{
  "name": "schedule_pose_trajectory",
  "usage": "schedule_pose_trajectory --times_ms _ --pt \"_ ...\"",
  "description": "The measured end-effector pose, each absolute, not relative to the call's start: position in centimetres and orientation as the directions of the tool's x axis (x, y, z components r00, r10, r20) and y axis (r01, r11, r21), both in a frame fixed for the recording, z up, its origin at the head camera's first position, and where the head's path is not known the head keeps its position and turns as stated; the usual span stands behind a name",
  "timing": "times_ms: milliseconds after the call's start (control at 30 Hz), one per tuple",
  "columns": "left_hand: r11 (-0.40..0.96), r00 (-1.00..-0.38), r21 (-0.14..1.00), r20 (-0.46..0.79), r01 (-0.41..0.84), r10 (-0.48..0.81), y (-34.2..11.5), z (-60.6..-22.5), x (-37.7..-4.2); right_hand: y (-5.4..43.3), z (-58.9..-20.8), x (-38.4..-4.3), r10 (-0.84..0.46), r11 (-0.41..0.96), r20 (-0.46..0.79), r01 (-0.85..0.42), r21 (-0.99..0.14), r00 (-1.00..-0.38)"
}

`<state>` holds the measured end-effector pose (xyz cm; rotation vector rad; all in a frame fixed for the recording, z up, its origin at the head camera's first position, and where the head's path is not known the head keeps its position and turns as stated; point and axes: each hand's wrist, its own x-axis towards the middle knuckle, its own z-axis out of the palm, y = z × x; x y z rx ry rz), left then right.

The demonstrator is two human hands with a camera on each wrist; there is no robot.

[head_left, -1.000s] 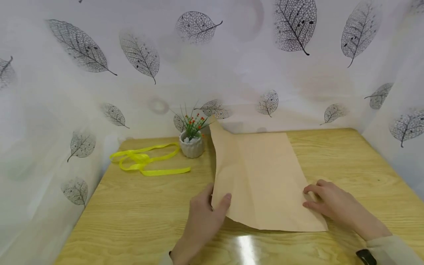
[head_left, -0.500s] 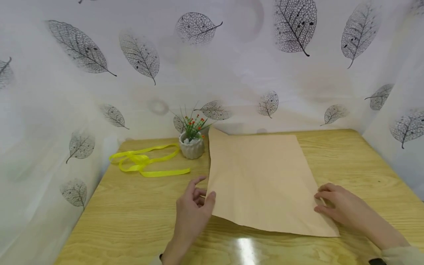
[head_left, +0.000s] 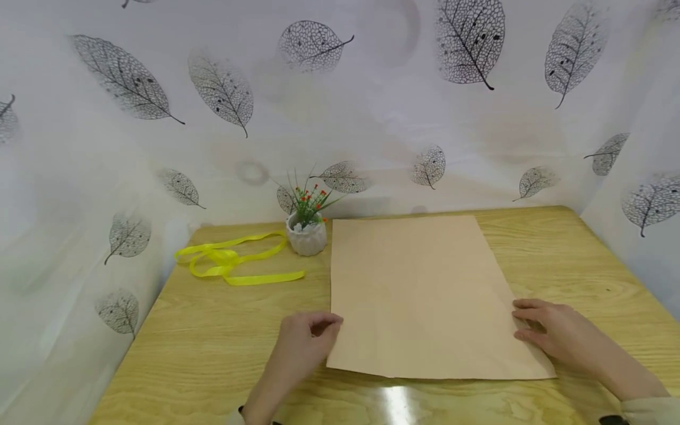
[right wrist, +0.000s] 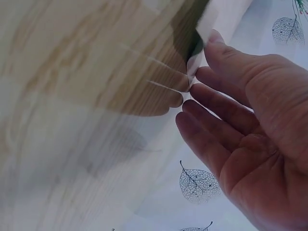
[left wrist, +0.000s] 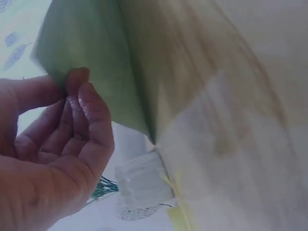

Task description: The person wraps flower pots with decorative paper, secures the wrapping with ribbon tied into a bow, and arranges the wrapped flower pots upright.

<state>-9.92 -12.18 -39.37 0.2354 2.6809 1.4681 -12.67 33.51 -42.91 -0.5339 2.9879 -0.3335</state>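
A large tan sheet of paper (head_left: 419, 295) lies nearly flat on the wooden table. My left hand (head_left: 303, 342) pinches its left edge near the front corner, thumb and forefinger together. In the left wrist view, the paper (left wrist: 94, 43) looks greenish and rises from the fingertips of that left hand (left wrist: 67, 139). Along the opposite edge rests my right hand (head_left: 565, 339), fingers loosely bent, thumb apart from them. The right wrist view has the right hand (right wrist: 250, 125) with its thumb tip at the paper's edge and the other fingertips against the tabletop.
A small white pot (head_left: 307, 237) with green grass and red flowers stands just left of the paper's far corner. Farther left, a yellow ribbon (head_left: 225, 257) lies in loose loops. A leaf-printed white curtain (head_left: 372, 118) borders the wooden table (head_left: 212, 348) behind and at the sides.
The paper's raised left side and curled far corner have come down flat. My left hand has moved left with the edge; my right hand has slid a little right.
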Motion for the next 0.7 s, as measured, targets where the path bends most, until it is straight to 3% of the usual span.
schedule_pose_trajectory --times_ms 700 --pt "0.722 -0.949 0.663 -0.057 0.195 0.309 -12.6 -41.3 -10.3 34.2 -42.9 -12.6 -0.339 0.92 -0.052 -0.319 -0.226 -0.939"
